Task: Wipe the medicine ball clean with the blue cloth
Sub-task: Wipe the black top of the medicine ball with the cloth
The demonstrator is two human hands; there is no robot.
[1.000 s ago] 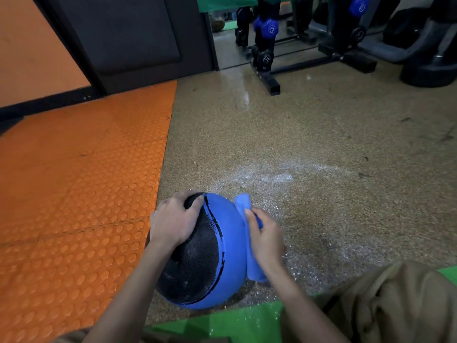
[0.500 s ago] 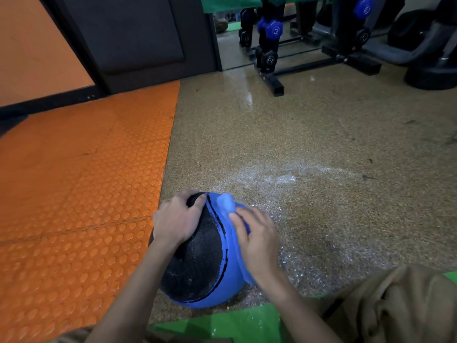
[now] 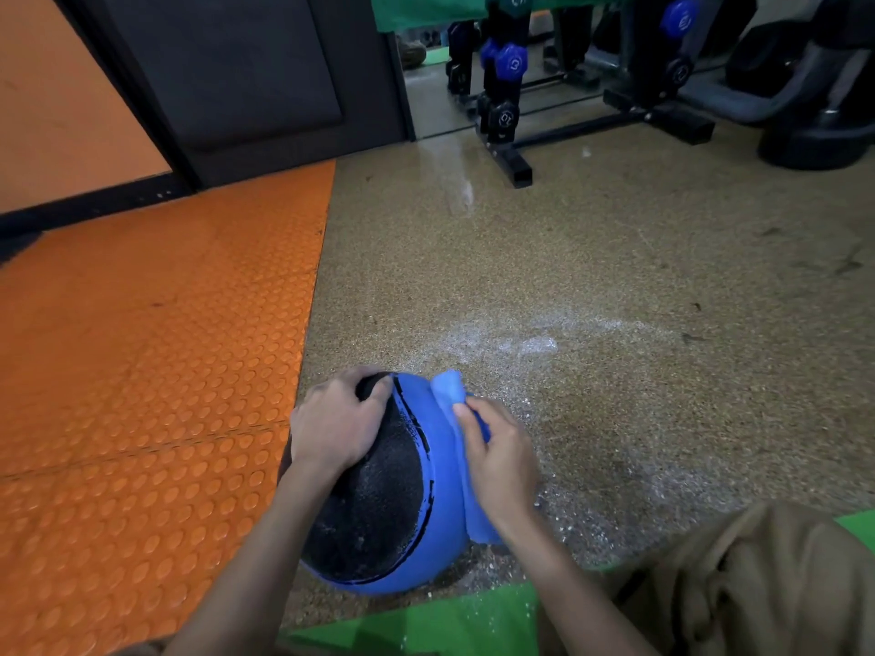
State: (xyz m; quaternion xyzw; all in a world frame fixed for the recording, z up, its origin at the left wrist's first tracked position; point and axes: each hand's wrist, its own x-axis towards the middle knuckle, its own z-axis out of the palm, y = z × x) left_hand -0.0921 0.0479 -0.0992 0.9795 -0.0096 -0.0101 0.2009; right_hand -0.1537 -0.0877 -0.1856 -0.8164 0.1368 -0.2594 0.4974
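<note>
A blue and black medicine ball (image 3: pixel 379 504) sits on the speckled floor just in front of me. My left hand (image 3: pixel 334 426) lies over its upper left side, fingers curled on the black panel. A light blue cloth (image 3: pixel 450 395) is draped down the ball's right side. My right hand (image 3: pixel 497 459) presses the cloth against the blue surface, fingers curled round it, with the cloth's top corner sticking up past my fingertips and its lower end hanging below my wrist.
Orange studded matting (image 3: pixel 142 395) covers the floor to the left. A black dumbbell rack (image 3: pixel 506 111) with blue-capped weights stands at the back, dark equipment (image 3: pixel 814 111) to its right. White powdery residue (image 3: pixel 511 343) marks the floor beyond the ball. A green mat (image 3: pixel 426 622) lies under me.
My right hand slid the cloth up over the top of the ball, then back a little toward the right side. My left hand stayed on the ball.
</note>
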